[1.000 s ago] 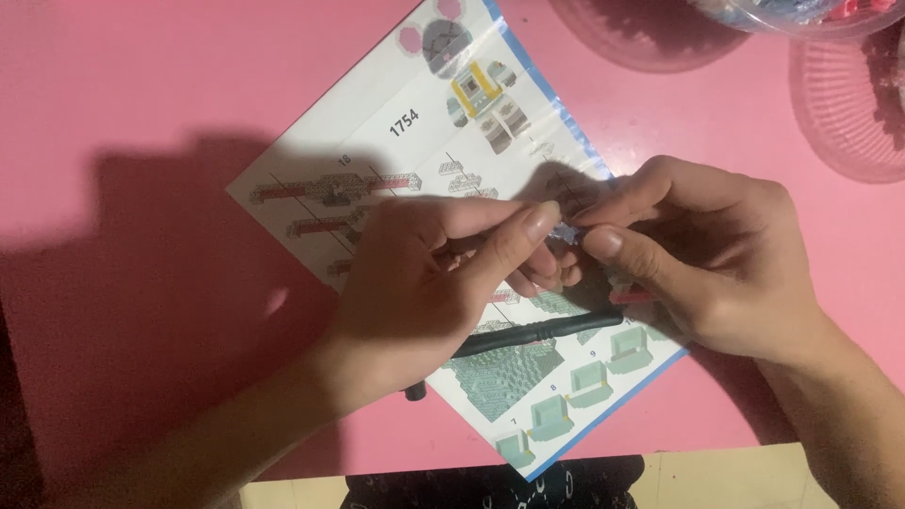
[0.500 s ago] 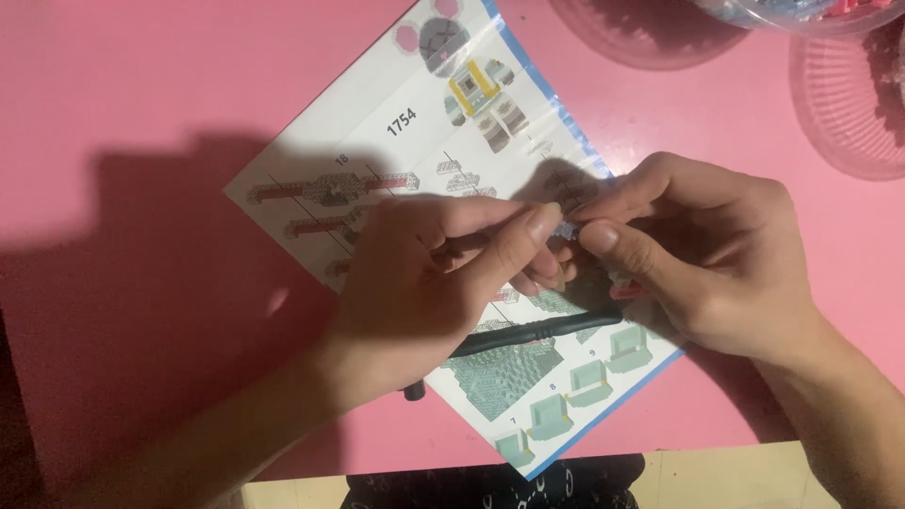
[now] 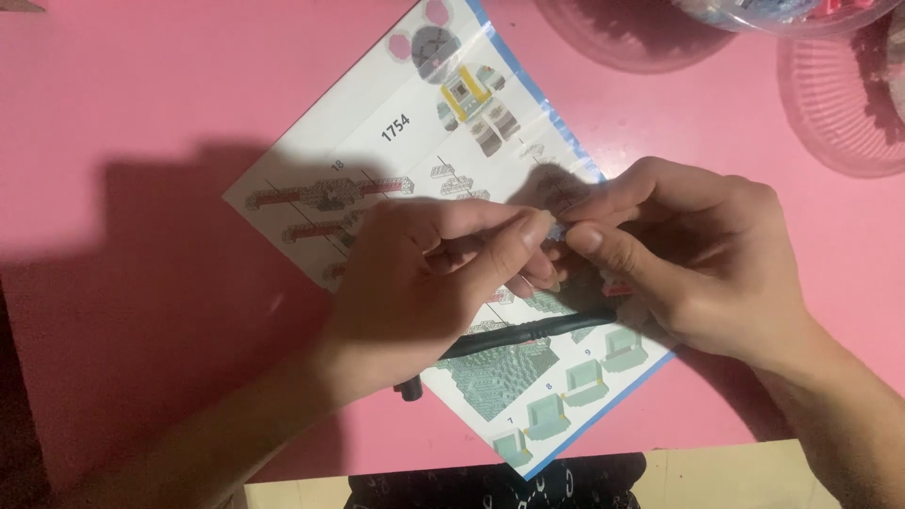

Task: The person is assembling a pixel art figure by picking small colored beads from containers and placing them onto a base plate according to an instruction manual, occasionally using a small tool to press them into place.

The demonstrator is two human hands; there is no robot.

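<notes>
Left hand (image 3: 429, 283) and right hand (image 3: 688, 264) meet fingertip to fingertip, pinched on a tiny pale brick piece (image 3: 558, 229) above the instruction sheet (image 3: 415, 123). Grip looks slight; the piece could slip and drop onto the pink worktop (image 3: 141, 94), or roll against the black tool (image 3: 528, 332) just below.

Tiny piece pinched between left hand (image 3: 424, 283) and right hand (image 3: 693, 264) fingertips: mostly covered, too small to identify. Black rod-like tool (image 3: 528, 332) partly hidden under left hand. Instruction sheet (image 3: 405, 141) middle hidden by both hands. Clear pink containers (image 3: 848, 104) cut off at top and right edges, contents blurred.
</notes>
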